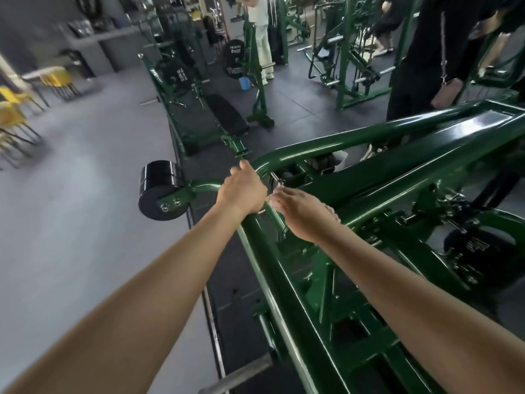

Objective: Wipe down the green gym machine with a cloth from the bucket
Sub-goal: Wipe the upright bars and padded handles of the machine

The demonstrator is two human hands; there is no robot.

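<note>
Head view: left hand [241,189] grips machine [397,166] bar; right hand [304,214] curled, hold unclear; black roller [160,189] left, person [420,66] behind.

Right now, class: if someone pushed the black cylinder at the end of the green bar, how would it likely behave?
The black cylinder probably would not roll: a bolted bracket fixes it to the green bar. Its seams suggest stacked discs, so likely heavy. Its glossy surface may feel slippery.
</note>
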